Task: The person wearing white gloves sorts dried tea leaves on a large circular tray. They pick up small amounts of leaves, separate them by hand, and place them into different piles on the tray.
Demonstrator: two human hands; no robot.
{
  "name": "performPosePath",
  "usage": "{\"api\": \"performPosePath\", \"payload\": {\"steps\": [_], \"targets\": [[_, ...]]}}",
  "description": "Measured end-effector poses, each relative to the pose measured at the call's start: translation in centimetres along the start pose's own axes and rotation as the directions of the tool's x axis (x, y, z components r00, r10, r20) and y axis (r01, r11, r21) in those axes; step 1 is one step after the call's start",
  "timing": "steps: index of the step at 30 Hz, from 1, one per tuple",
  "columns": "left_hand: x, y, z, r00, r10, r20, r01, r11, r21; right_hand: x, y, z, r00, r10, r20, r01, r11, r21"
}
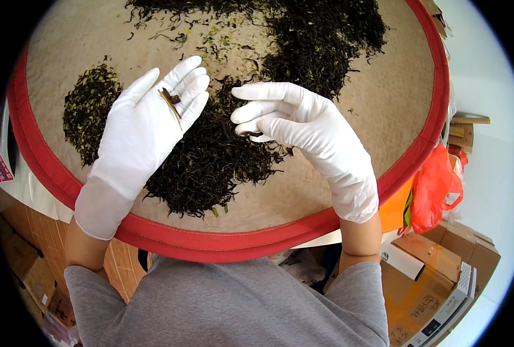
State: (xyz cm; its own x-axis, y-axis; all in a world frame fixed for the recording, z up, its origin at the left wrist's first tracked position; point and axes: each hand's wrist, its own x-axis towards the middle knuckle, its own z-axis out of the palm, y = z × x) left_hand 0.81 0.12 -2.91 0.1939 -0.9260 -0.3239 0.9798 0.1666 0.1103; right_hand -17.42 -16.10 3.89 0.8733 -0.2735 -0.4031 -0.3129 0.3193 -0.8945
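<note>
My left hand (153, 108), in a white glove, is palm up above the tray with its fingers extended. A light brown stem (170, 108) and a dark, crumpled bit (172, 97) rest across its fingers. My right hand (300, 117), gloved too, hovers over the edge of a dark pile of dried, twisted leaves (200, 173) that look like tea. Its fingers curl toward the thumb. Something dark shows between the fingertips, but whether it is gripped or lies behind them is unclear.
The round, cloth-lined tray (396, 108) has a red rim (231, 240). A larger dark leaf pile (322, 39) lies at the far side, a yellowish-green heap (90, 112) at left. Cardboard boxes (430, 277) and a red plastic bag (437, 191) are at right.
</note>
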Motion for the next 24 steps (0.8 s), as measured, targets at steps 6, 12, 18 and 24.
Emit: {"api": "performPosePath", "payload": {"steps": [6, 12, 18, 24], "targets": [[0.0, -0.5, 0.4, 1.000, -0.027, -0.010, 0.028, 0.998, 0.047, -0.1, 0.3, 1.3, 0.971, -0.167, -0.174, 0.137, 0.976, -0.169], [0.2, -2.5, 1.2, 0.992, -0.125, -0.035, 0.130, 0.972, 0.195, 0.1, 0.7, 3.3, 0.869, -0.484, -0.104, 0.434, 0.845, -0.312], [0.1, -1.4, 0.8, 0.995, -0.095, -0.020, 0.097, 0.988, 0.118, 0.6, 0.3, 0.4, 0.710, -0.694, -0.118, 0.211, 0.370, -0.905], [0.1, -0.5, 0.8, 0.999, -0.039, -0.004, 0.039, 0.994, 0.098, 0.3, 1.0, -0.4, 0.857, -0.463, -0.225, 0.189, 0.690, -0.699]]}}
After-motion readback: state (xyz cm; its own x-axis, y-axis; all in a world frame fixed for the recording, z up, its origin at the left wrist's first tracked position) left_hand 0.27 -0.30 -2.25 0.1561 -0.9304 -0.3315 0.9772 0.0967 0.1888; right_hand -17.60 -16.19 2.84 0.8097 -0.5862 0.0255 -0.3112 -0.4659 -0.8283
